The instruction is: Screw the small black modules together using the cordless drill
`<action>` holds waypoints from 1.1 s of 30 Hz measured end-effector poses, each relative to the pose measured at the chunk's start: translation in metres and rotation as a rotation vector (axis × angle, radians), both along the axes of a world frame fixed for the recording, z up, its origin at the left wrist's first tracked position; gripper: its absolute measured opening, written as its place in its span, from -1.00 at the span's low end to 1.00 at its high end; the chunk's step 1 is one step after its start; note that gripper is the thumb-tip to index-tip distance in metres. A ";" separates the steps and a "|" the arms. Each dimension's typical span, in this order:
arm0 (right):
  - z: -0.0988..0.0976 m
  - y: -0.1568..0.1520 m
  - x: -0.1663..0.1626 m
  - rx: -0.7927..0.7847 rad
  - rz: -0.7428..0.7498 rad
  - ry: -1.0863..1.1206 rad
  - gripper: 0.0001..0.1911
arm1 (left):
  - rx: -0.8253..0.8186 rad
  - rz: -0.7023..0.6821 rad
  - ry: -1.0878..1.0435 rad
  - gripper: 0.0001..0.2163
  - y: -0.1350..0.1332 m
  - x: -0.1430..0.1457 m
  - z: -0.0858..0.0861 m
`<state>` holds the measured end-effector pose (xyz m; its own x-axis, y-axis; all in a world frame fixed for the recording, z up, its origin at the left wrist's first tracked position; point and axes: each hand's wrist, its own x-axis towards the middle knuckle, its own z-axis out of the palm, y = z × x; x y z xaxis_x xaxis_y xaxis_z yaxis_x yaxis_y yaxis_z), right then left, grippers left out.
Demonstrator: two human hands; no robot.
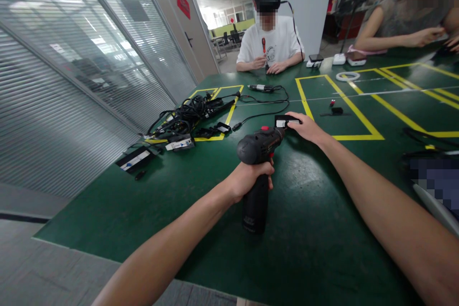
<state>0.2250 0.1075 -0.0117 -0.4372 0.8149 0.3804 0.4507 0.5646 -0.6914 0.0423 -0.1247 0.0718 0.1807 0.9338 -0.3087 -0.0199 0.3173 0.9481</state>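
My left hand (251, 179) is wrapped round the handle of a black cordless drill (255, 148), whose nose points away and to the right. My right hand (306, 126) grips the right end of a small black box with a white label (281, 123). The drill's chuck end comes up against the box or just in front of it; whether they touch I cannot tell. A cable with a plug (236, 126) lies just left of the box. Further back rests a pen-shaped electric tool (261, 88) with its cord.
Tangled black cables (195, 112) and power adapters (180, 142) lie at the left. Another labelled black box (135, 159) sits near the left edge. Across the green table (201, 229), a person in a headset (270, 40) holds a red-handled screwdriver (264, 45); another person sits right. A tape roll (347, 76) lies farther back.
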 end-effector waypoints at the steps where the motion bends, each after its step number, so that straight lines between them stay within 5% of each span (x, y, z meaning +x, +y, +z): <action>1: 0.000 0.000 0.000 0.002 0.000 0.000 -0.60 | -0.001 -0.002 0.000 -0.84 0.000 0.000 -0.001; 33: -0.003 0.003 0.000 0.026 0.006 0.025 -0.60 | 0.017 -0.003 0.002 -0.85 0.001 0.000 0.001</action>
